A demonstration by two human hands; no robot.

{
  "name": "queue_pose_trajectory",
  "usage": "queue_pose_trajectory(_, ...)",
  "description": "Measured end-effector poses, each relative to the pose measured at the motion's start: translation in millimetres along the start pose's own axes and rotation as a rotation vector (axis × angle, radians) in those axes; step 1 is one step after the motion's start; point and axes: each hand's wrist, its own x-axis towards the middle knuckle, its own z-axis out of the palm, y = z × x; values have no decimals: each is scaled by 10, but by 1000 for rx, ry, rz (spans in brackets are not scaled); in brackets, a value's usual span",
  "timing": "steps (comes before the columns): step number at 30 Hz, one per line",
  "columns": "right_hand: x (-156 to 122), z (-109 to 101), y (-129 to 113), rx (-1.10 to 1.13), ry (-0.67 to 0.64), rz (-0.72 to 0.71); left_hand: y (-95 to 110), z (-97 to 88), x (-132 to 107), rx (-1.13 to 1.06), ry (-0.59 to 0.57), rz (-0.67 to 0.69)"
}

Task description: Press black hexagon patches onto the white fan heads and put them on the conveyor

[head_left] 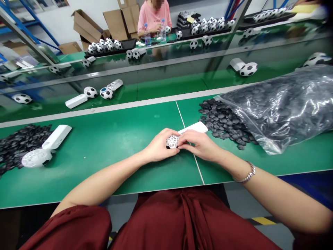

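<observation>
White plastic fan (182, 137), its ball-shaped honeycomb head pinched between the closed fingers of left hand (159, 146) and right hand (199, 144), handle pointing away over the green table (109, 139). No legible writing. Just right, loose black pieces (221, 121) spill from a clear plastic bag (283, 104); second fan (45, 147) lies well left

No legible text, label, brand, number or sign anywhere in view. Blue-capped clear plastic water bottles (147, 35) on the far bench carry label bands, too small and blurred to read. Brown cardboard boxes (88, 27) at the back wall show plain faces, no print made out. White soccer-ball-headed handheld fan (182, 136) between the hands bears no readable marking.
</observation>
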Motion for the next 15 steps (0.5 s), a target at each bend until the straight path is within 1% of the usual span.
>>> queue_pose_trajectory(5, 4, -1, 38, 38, -5, 131, -11, 20, -3, 14, 0, 31)
queue_pose_trajectory(10, 1, 43, 64, 0, -8, 148, -18, 62, -2, 87, 32, 49)
queue_pose_trajectory(15, -38, 86, 101, 20, 3, 182, -61, 82, -7, 136, -4, 67)
